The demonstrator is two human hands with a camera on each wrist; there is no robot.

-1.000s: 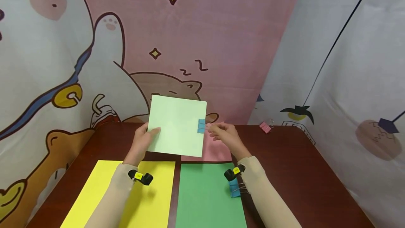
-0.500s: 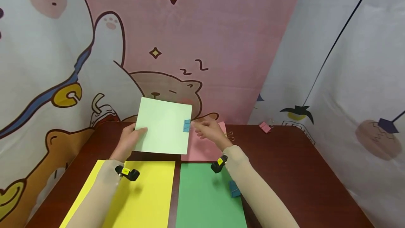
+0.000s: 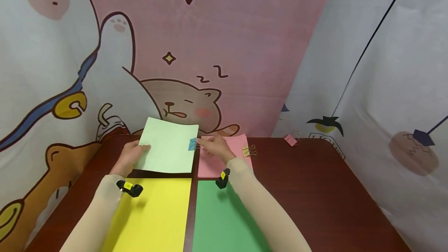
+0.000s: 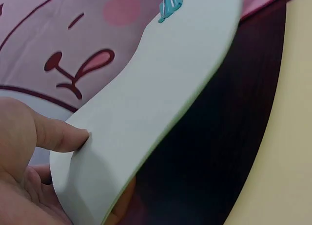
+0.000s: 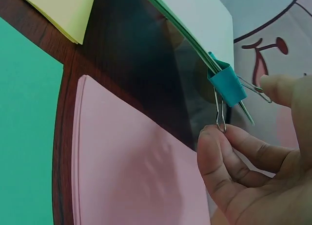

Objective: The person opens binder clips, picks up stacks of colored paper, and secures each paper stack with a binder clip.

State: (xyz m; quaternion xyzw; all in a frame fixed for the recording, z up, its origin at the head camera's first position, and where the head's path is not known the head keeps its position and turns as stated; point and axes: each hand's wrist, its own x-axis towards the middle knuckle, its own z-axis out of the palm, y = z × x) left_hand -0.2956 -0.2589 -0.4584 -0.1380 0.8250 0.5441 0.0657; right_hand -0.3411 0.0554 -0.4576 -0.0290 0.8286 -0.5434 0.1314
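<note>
My left hand [image 3: 128,155] grips the left edge of a stack of pale green paper [image 3: 168,147], thumb on the front face and fingers behind. The stack is tilted up over the far left of the table, and the left wrist view shows it bending. A blue binder clip [image 5: 226,84] sits on its right edge with both wire handles out. My right hand [image 3: 217,147] holds the clip by these handles, thumb at one and fingertips at the other. In the right wrist view, several sheet edges show in the clip's mouth.
Pink paper [image 3: 224,168] with a yellow binder clip [image 3: 245,151] on its right edge lies under my right hand. Yellow paper [image 3: 154,213] and green paper [image 3: 220,213] lie nearer. A pink binder clip [image 3: 290,140] rests at the table's back right, before the curtain [image 3: 252,49].
Both hands have moved left and slightly down with the pale green paper and its clip. The pink paper's yellow clip has come into view; the green paper's blue clip is now behind my right sleeve.
</note>
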